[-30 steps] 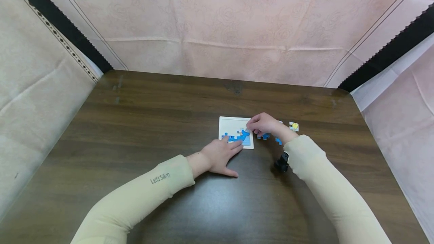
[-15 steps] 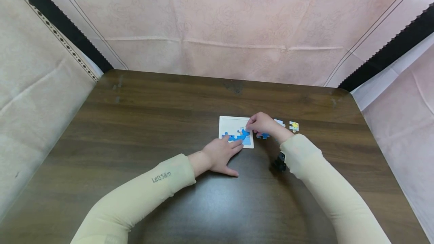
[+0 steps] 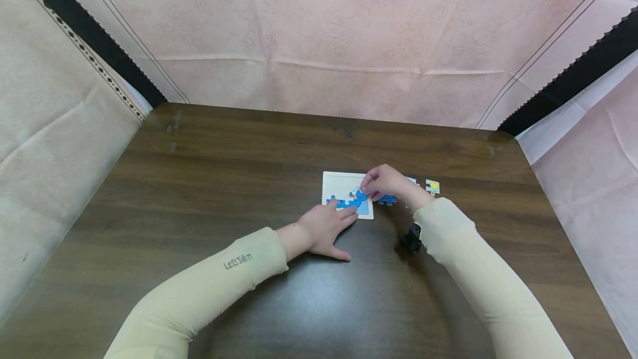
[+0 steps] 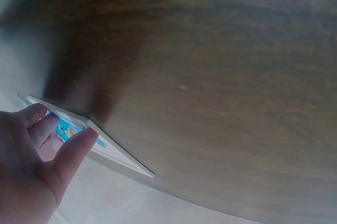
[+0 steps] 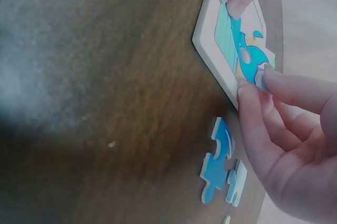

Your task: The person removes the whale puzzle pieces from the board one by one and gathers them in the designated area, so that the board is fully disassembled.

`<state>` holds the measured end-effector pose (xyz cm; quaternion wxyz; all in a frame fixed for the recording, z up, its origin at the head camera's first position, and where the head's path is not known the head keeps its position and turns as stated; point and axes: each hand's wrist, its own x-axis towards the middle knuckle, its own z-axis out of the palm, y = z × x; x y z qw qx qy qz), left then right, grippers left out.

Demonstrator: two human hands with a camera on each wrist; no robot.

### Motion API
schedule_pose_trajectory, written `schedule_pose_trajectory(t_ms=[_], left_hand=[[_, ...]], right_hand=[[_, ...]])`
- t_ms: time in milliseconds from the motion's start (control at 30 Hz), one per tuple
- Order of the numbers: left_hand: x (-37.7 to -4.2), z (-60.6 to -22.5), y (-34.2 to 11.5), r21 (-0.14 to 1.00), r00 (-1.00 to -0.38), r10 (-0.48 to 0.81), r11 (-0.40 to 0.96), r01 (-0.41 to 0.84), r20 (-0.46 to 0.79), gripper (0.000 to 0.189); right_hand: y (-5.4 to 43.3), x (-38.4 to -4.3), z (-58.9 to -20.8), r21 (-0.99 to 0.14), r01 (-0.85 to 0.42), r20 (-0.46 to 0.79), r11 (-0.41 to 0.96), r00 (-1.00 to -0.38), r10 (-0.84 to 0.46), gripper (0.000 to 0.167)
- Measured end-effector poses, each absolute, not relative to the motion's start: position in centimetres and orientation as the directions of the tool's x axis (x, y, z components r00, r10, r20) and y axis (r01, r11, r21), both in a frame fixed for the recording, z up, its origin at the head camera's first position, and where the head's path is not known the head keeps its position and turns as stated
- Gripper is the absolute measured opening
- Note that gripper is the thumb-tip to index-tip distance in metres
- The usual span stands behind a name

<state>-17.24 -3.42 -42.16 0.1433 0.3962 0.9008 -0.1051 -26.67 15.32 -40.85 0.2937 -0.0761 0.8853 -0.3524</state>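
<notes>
A white-framed jigsaw board (image 3: 339, 183) lies on the table, with blue whale-like pieces fitted along its lower part. My left hand (image 3: 326, 230) rests with spread fingers on the board's near edge; the left wrist view shows its fingertips (image 4: 90, 135) over the frame. At the board's right side is my right hand (image 3: 387, 181). In the right wrist view its thumb and forefinger pinch a small puzzle piece (image 5: 261, 78) beside the fitted blue tail, fingertips right at the frame. The fingers hide most of that piece.
Right of the board lie loose puzzle pieces: a blue one (image 3: 387, 200), a yellow-patterned one (image 3: 432, 186), and a pale one (image 5: 239, 184) partly covered by the right arm in the head view. The brown table (image 3: 249, 154) meets a pale cloth (image 3: 344, 26) at its far edge.
My right wrist and forearm have shifted slightly left, and the pinching fingers have turned a little at the board's right side. The left hand stays in place.
</notes>
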Motion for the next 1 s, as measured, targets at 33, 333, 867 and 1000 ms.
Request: schedule_pose_trajectory(t_ms=[33, 333, 867, 1000], left_hand=[[-17.2, -42.2, -3.4, -0.080, -0.645, 0.684, 0.663, 0.745, -0.341, 0.090], [-17.2, -42.2, -3.4, -0.094, -0.643, 0.687, 0.655, 0.750, -0.338, 0.090], [-17.1, -42.2, -3.5, -0.086, -0.649, 0.680, 0.665, 0.742, -0.340, 0.091], [-17.0, -42.3, -3.5, -0.101, -0.655, 0.680, 0.664, 0.741, -0.329, 0.091]], right_hand=[[15.3, -26.7, -40.9, -0.677, 0.080, -0.468, 0.732, -0.814, -0.344, 0.020], [15.3, -26.9, -40.5, -0.750, 0.186, -0.505, 0.635, -0.781, -0.367, 0.025], [19.9, -27.1, -40.0, -0.793, 0.291, -0.518, 0.535, -0.785, -0.341, 0.038], [21.7, -27.0, -39.9, -0.798, 0.309, -0.523, 0.517, -0.782, -0.339, 0.041]])
